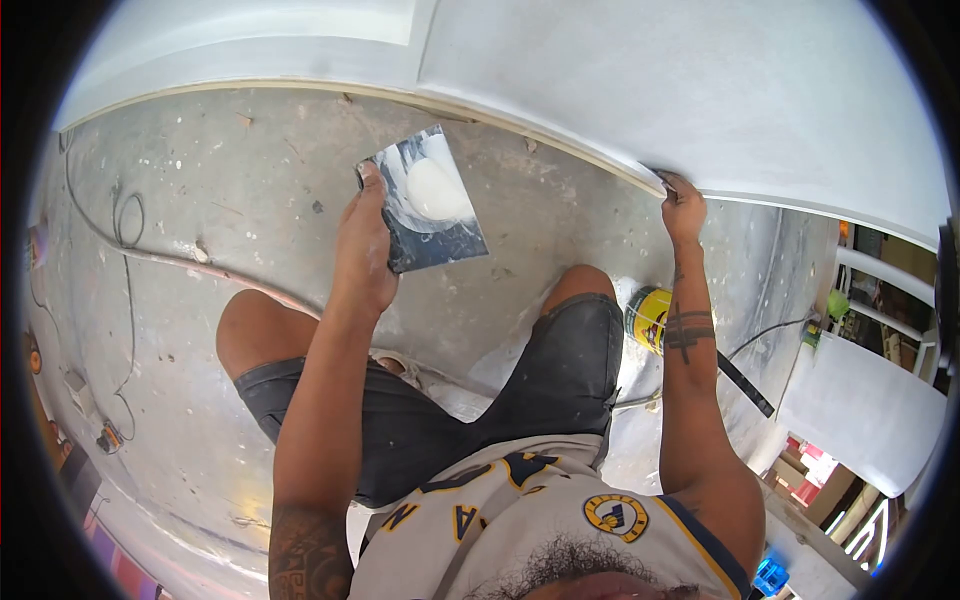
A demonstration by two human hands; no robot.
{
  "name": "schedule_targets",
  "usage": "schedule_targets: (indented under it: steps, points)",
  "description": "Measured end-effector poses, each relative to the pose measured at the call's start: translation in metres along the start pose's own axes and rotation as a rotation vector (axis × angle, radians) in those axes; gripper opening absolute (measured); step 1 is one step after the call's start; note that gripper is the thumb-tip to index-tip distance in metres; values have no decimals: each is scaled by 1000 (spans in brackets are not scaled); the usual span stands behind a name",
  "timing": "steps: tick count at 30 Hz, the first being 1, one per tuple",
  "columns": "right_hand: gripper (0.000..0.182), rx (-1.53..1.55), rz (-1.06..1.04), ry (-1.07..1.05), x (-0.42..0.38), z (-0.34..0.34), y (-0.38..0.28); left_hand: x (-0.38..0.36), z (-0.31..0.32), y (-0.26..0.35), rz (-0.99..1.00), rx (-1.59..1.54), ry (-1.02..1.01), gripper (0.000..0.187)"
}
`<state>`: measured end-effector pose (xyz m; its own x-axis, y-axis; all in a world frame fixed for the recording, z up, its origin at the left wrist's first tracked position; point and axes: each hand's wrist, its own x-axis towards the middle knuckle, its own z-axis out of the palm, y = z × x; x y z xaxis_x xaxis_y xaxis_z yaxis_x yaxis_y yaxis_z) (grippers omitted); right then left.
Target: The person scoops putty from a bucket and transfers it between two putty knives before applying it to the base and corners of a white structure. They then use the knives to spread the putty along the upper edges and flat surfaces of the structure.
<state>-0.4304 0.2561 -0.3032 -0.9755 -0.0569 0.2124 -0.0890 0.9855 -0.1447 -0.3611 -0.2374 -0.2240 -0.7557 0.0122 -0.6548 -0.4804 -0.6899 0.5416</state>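
Observation:
A flat dark rectangular plate (415, 248) is gripped at its left edge by my left hand (370, 235), thumb on top. Smeared white putty (432, 190) sits in a rounded heap on the plate. Out to the right, my right hand (683, 210) is closed around a thin, dark-edged putty knife (655, 173), mostly hidden by the fingers. That hand is at the bottom edge of a large white panel (690, 90), where the knife appears to touch it. The plate is held above the concrete floor, apart from the panel.
Below my right forearm stands a yellow bucket (648, 318). A hose (215, 268) and a thin dark cable (130, 310) run over the stained concrete floor (200, 400) at left. A white board (860, 405) and shelves (885, 275) are at right.

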Motion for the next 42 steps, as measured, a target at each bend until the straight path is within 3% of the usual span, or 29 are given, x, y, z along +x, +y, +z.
schedule_targets:
  steps: [5, 7, 9, 11, 13, 15, 19, 21, 23, 24, 25, 27, 29, 31, 35, 42]
  points:
    - [35, 41, 34, 65, -9, 2, 6, -3, 2, -1, -10, 1, 10, 42]
    - [31, 2, -68, 33, -11, 4, 13, -2, 1, -2, -9, -9, -13, 42]
    - [29, 82, 20, -44, -15, -5, 10, -4, 2, -1, -28, -12, -11, 42]
    - [27, 164, 109, -119, -21, -20, -9, -4, 3, -1, -46, -13, -10, 42]
    - [25, 332, 51, 59, -27, -33, -48, -3, 4, -6, -131, -108, -70, 40]
    - [28, 497, 169, 36, -40, -60, -107, -3, 4, -13, -205, -152, -112, 40]
    - [30, 744, -447, 192, -70, -98, -219, -9, 12, -30, -415, -199, -234, 39]
    - [34, 660, -732, 114, -70, -113, -246, -17, 19, -32, -444, -215, -304, 40]
    - [37, 557, -627, 101, -78, -99, -261, -19, 20, -31, -468, -231, -374, 41]
    - [39, 549, -536, 128, -78, -88, -263, -19, 18, -30, -383, -184, -354, 42]
    - [39, 548, -539, 128, -75, -87, -256, -19, 18, -29, -297, -143, -331, 43]
    - [50, 235, -485, -118, -59, -91, -233, -19, 16, -23, -265, -183, -296, 43]
    - [52, 86, -509, -211, -45, -79, -195, -19, 13, -12, -158, -110, -251, 41]
    - [56, 220, -319, -150, -34, -56, -134, -19, 10, -5, -94, -107, -199, 40]
    - [42, 142, -207, -46, 8, -48, -51, -19, 5, -3, -17, -107, -129, 41]
    - [37, 70, -110, -31, 4, 1, -31, -19, 5, -8, -49, -138, -170, 41]
